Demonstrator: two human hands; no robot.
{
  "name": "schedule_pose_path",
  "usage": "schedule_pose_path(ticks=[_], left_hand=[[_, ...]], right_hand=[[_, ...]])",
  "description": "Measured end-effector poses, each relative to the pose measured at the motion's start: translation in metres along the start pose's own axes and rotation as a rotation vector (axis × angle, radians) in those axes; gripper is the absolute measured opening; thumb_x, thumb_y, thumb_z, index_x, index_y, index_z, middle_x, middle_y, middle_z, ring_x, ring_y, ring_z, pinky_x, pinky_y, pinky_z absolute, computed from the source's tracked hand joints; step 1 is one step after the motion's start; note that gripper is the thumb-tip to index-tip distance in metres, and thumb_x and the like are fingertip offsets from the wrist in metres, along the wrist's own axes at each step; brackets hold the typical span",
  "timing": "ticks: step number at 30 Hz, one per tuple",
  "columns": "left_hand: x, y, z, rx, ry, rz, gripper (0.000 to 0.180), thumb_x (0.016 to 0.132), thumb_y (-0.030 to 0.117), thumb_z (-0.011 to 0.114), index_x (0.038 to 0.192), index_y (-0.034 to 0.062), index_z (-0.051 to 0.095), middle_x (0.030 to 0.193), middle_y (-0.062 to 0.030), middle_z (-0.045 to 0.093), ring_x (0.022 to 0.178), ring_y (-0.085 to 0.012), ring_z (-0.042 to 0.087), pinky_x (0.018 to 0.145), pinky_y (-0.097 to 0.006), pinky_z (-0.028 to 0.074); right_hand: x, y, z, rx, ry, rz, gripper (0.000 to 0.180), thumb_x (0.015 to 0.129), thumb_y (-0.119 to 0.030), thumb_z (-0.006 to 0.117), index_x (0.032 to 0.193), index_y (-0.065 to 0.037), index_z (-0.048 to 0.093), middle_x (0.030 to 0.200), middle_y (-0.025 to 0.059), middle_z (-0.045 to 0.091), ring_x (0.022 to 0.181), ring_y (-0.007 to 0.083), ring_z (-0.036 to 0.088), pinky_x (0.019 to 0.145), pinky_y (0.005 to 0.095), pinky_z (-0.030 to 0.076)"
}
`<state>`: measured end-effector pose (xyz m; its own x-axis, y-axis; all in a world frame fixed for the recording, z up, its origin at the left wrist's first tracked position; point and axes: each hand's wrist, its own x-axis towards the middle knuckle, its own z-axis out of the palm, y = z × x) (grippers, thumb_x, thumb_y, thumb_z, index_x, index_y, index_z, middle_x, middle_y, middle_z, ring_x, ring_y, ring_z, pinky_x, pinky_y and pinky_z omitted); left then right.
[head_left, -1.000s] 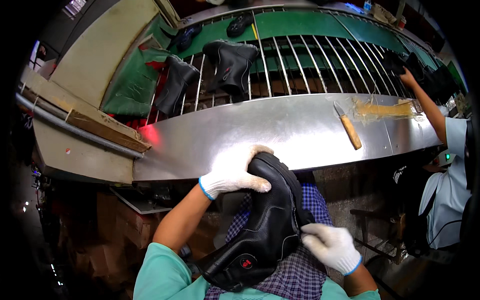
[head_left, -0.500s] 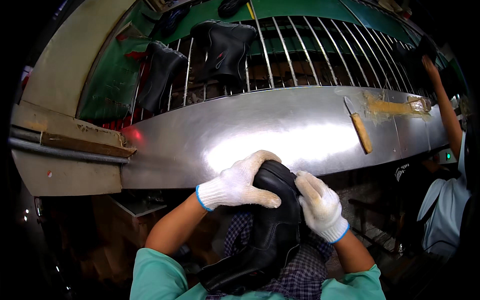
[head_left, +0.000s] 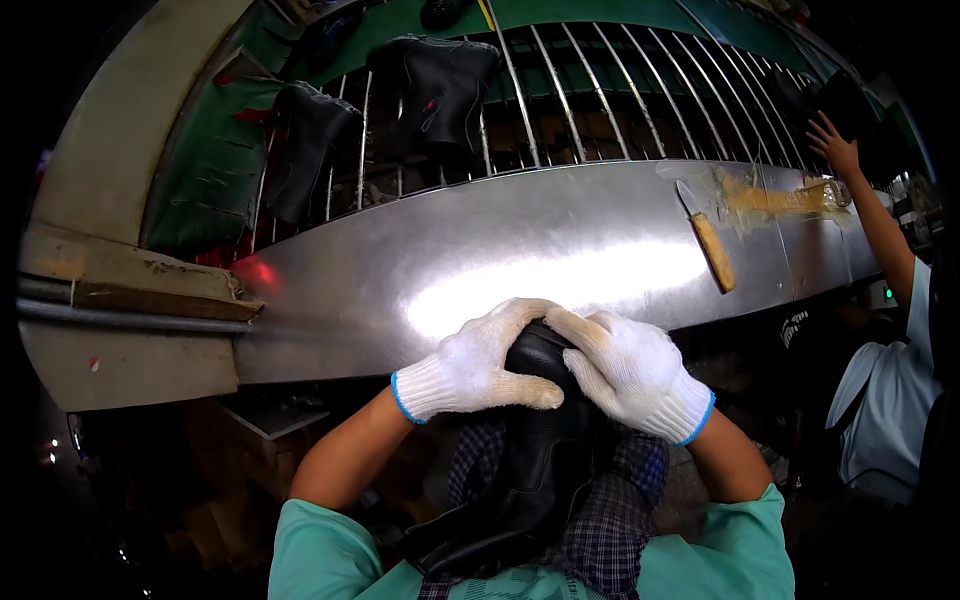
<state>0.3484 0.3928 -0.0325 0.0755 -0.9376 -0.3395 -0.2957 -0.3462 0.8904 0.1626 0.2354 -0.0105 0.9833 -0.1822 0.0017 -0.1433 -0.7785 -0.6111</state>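
— Where is the black boot (head_left: 535, 440)?
— It stands upright on the person's lap, on a checked cloth (head_left: 610, 520), just below the near edge of the steel bench (head_left: 480, 270). Its toe end points up toward the bench, and the shaft runs down toward the person's body.

— And the hands?
— Both wear white knit gloves. The left hand (head_left: 480, 365) is closed over the top of the boot from the left, with the thumb lying across the front. The right hand (head_left: 625, 370) is clamped on the same end from the right, fingers curled over the top and touching the left hand's fingers.

— What lies on the bench?
— A knife with a wooden handle (head_left: 708, 240) rests near the right end, blade pointing to the far edge. Just beyond it is a yellowish smear of glue (head_left: 770, 195).

— Farther out?
— Behind the far edge of the bench runs a rack of metal rods (head_left: 600, 100). Two more black boots hang there, one at the left (head_left: 305, 150) and one nearer the middle (head_left: 440, 90). At the right end a co-worker's bare hand (head_left: 835, 145) reaches up to the rack.
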Motion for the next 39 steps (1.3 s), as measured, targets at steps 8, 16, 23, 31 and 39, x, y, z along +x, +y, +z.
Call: schedule_pose_path(ticks=[8, 16, 23, 31, 39], left_hand=[[-0.007, -0.013, 0.005, 0.042, 0.070, 0.106, 0.105, 0.073, 0.049, 0.093, 0.155, 0.0025, 0.045, 0.148, -0.0235, 0.053, 0.139, -0.0374, 0.054, 0.117, -0.047, 0.046], [-0.011, -0.015, 0.008, 0.018, 0.117, 0.168, 0.101, 0.078, 0.047, 0.090, 0.157, 0.0047, 0.044, 0.149, -0.0218, 0.052, 0.139, -0.0384, 0.052, 0.115, -0.049, 0.047], [-0.013, -0.024, 0.013, 0.036, 0.157, 0.262, 0.096, 0.080, 0.048, 0.089, 0.155, 0.0050, 0.048, 0.151, -0.0202, 0.051, 0.141, -0.0376, 0.052, 0.116, -0.049, 0.047], [-0.019, -0.026, 0.012, -0.022, 0.221, 0.296, 0.086, 0.083, 0.040, 0.089, 0.149, -0.0013, 0.053, 0.148, -0.0218, 0.054, 0.141, -0.0330, 0.052, 0.120, -0.046, 0.042], [-0.010, 0.012, -0.002, 0.315, 0.214, 0.432, 0.043, 0.093, 0.028, 0.075, 0.123, -0.0009, 0.066, 0.121, -0.0182, 0.071, 0.114, -0.0325, 0.068, 0.104, -0.043, 0.053]], right_hand=[[0.000, -0.001, 0.008, -0.089, -0.001, -0.058, 0.051, 0.096, -0.017, 0.066, 0.143, -0.004, 0.053, 0.083, 0.0139, 0.066, 0.077, 0.0316, 0.071, 0.066, 0.0451, 0.059], [0.004, 0.008, 0.005, -0.076, -0.050, -0.135, 0.056, 0.094, -0.017, 0.068, 0.146, -0.005, 0.052, 0.087, 0.0120, 0.067, 0.076, 0.0296, 0.070, 0.066, 0.0424, 0.060], [-0.004, 0.001, 0.003, -0.068, -0.104, -0.150, 0.059, 0.091, -0.014, 0.069, 0.147, -0.004, 0.050, 0.092, 0.0129, 0.067, 0.077, 0.0303, 0.070, 0.065, 0.0426, 0.059], [-0.016, 0.011, 0.006, 0.444, -0.124, 0.033, 0.078, 0.098, -0.021, 0.068, 0.163, 0.000, 0.030, 0.128, 0.0273, 0.067, 0.113, 0.0347, 0.072, 0.095, 0.0420, 0.061], [-0.073, -0.001, 0.026, 0.657, -0.265, 0.290, 0.100, 0.089, -0.028, 0.080, 0.163, 0.006, 0.022, 0.135, 0.0335, 0.062, 0.114, 0.0384, 0.071, 0.099, 0.0425, 0.060]])
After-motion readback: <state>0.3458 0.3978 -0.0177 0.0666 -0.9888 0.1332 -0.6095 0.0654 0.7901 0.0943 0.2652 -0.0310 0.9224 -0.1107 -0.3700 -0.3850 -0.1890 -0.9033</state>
